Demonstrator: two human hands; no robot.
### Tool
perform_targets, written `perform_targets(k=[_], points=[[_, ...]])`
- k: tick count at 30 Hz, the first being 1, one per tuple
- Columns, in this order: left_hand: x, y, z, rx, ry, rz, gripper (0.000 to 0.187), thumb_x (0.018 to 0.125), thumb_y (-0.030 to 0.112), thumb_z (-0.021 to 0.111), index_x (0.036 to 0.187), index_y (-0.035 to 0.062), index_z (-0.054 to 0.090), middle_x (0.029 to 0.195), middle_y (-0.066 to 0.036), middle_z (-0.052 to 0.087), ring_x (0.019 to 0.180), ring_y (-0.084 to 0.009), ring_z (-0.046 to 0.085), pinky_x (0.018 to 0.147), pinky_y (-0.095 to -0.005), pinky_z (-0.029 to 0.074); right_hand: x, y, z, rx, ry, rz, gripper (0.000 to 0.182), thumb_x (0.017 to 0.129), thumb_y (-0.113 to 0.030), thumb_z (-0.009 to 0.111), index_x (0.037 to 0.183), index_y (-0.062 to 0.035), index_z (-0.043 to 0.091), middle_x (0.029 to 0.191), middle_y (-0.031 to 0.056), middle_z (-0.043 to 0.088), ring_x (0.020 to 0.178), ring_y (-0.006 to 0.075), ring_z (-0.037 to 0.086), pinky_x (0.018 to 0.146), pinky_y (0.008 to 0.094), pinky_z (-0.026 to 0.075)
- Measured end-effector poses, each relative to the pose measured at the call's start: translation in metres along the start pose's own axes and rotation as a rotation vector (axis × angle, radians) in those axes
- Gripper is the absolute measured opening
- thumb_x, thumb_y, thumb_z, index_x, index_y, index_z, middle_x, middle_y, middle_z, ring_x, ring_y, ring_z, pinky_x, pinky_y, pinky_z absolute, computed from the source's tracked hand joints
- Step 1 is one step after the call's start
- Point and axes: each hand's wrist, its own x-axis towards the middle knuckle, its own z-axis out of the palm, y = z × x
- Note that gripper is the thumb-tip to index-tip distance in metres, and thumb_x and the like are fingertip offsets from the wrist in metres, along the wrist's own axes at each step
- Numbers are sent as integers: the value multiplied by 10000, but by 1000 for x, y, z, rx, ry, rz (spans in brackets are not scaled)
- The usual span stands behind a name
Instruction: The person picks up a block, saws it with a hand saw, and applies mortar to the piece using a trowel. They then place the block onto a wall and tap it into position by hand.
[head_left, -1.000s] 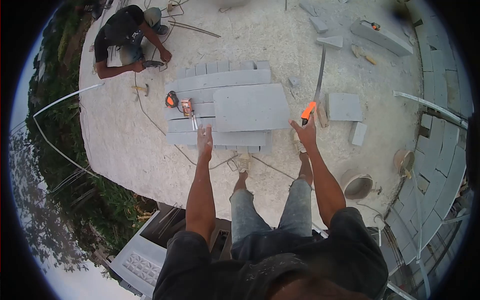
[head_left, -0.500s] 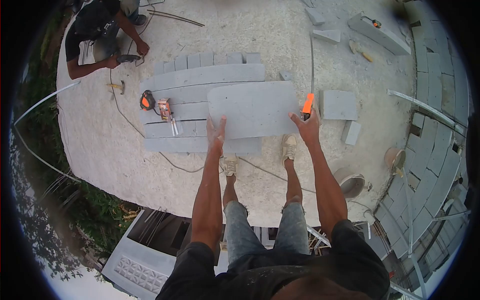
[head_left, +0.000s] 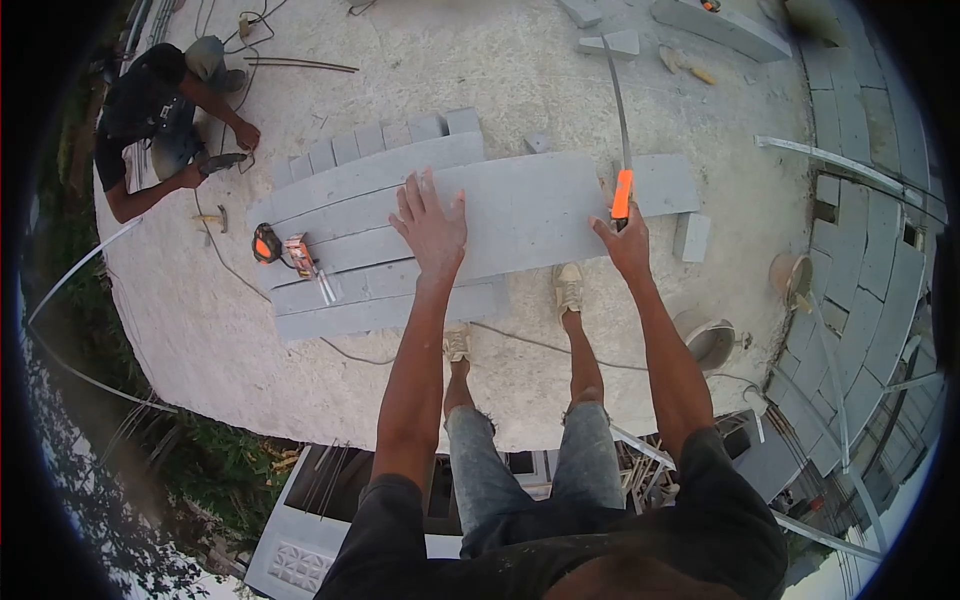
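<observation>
A wide pale-grey lightweight block (head_left: pixel 535 215) lies across the right part of a layer of long grey blocks (head_left: pixel 370 195). My left hand (head_left: pixel 432 225) is open, fingers spread, over the left end of the wide block. In my right hand (head_left: pixel 628 245) is a handsaw (head_left: pixel 623 190), gripped by its orange handle at the block's right end, its long blade pointing away from me. Left of the hands, a tape measure (head_left: pixel 266 243) and a small orange-and-white box (head_left: pixel 299 256) rest on the blocks, with thin white sticks beside the box.
Another grey block (head_left: pixel 665 183) and a small offcut (head_left: pixel 692 237) sit to the right, near a bucket (head_left: pixel 708 342). At upper left a crouching person (head_left: pixel 150 110) holds a power tool (head_left: pixel 222 163). A cable runs across the concrete floor (head_left: pixel 420 60). A hammer (head_left: pixel 690 67) lies at upper right.
My left hand has let go of the wide block's near left corner and moved up over its left end with fingers spread. The saw stays in my right hand. The view has shifted.
</observation>
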Motion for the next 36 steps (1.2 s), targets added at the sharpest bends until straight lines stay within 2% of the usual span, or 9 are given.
perform_targets(k=[2,7,13,15,17,18,20,27,36], points=[[20,6,21,89,53,258,669,949,498,575,1509,183,388,1534,-101,385,1450,-367,278,1114,-690,198,2,8,4,-8,-2,-34,636,802,-285,817,1273,34,535,1139,191,651,1033,335,641,911,409,496],[7,3,32,104,70,269,539,953,526,553,1382,201,567,1494,-97,432,1435,-373,278,1127,-696,157,-5,-8,6,134,30,88,486,851,-244,793,1204,12,578,1084,142,676,958,251,652,865,351,510],[21,-3,32,150,109,344,540,966,535,519,1419,242,529,1502,-69,416,1431,-371,282,1125,-716,132,-130,-14,25,-77,547,-217,292,900,-185,740,1058,-3,574,843,99,597,770,214,590,738,357,488],[8,-5,34,197,111,421,519,985,511,500,1432,248,508,1505,-49,409,1432,-348,287,1126,-722,120,-197,-49,26,129,377,140,239,908,-162,724,995,-13,560,806,89,578,727,203,568,684,355,465],[14,-4,36,227,144,515,491,1006,484,476,1439,253,492,1507,-27,403,1434,-312,294,1131,-724,107,-247,-40,48,154,382,93,212,901,-156,712,935,-18,555,749,69,554,644,173,520,606,344,444],[18,-4,39,212,113,490,481,1007,484,468,1432,258,496,1496,-18,421,1429,-295,307,1128,-723,116,-264,-47,55,187,394,183,259,816,-203,748,877,-20,576,695,71,580,624,197,586,609,334,488],[19,-8,42,197,32,435,463,1011,483,454,1418,268,503,1474,-1,457,1418,-262,334,1122,-720,134,-277,-65,56,322,343,263,257,821,-205,738,906,-3,605,684,81,591,624,194,608,603,328,493],[38,14,46,118,-49,197,450,1005,527,448,1330,242,573,1339,-24,552,1347,-253,400,1139,-684,121,-275,-40,81,316,193,1,382,905,-332,723,962,32,621,685,62,571,587,143,548,557,304,460],[38,12,46,139,-27,199,588,978,639,393,1277,195,635,1324,-75,563,1320,-297,429,1142,-673,102,-292,-20,100,347,53,144,328,799,-231,777,1017,-4,686,702,82,640,630,206,629,618,333,511]])
